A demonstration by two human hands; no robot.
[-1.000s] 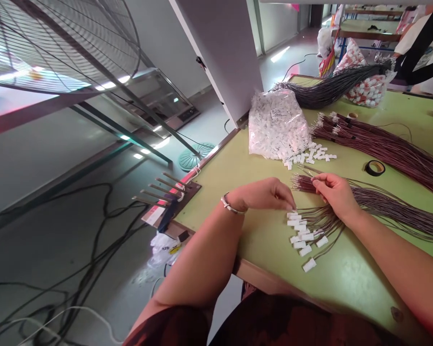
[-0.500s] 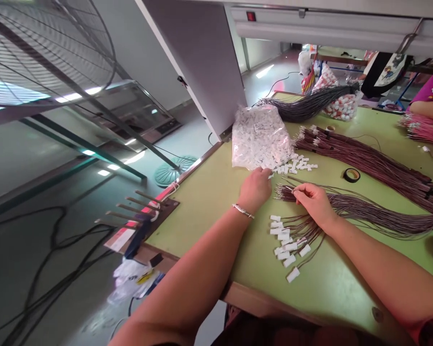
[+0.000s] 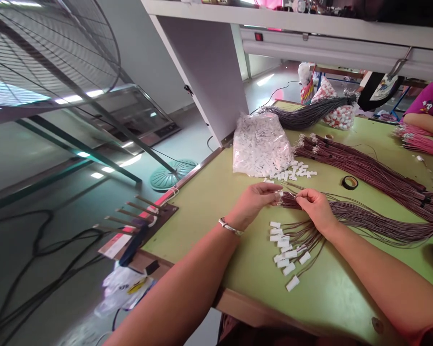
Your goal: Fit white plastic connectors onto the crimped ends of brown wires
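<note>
Head view, the only one to go by, had the left hand (image 3: 255, 204) with thumb and fingers closed around what looked like a small white connector (image 3: 281, 193), partly hidden by the fingertips; the right hand (image 3: 316, 209) pinched a thin wire (image 3: 292, 194) just beside it, both at the metal-tipped ends of a brown wire bundle (image 3: 361, 217) on the green table (image 3: 198, 226). From where I stood, the connector seemed hard, nearly weightless plastic, smooth enough to skid from the fingers, best taken by its flat sides; the wire looked soft and limp, its tip slender and likely easy to bend, so a hold close behind the tip seemed surest. One clear bag (image 3: 261, 144) slumped near the left hand, packed with white pieces, with loose connectors (image 3: 299, 169) lying beside it; a farther bag (image 3: 339, 117), also clear, bulged with red-and-white pieces; a thin white bag (image 3: 120, 287) sat below the table's edge, its contents impossible for me to tell.
</note>
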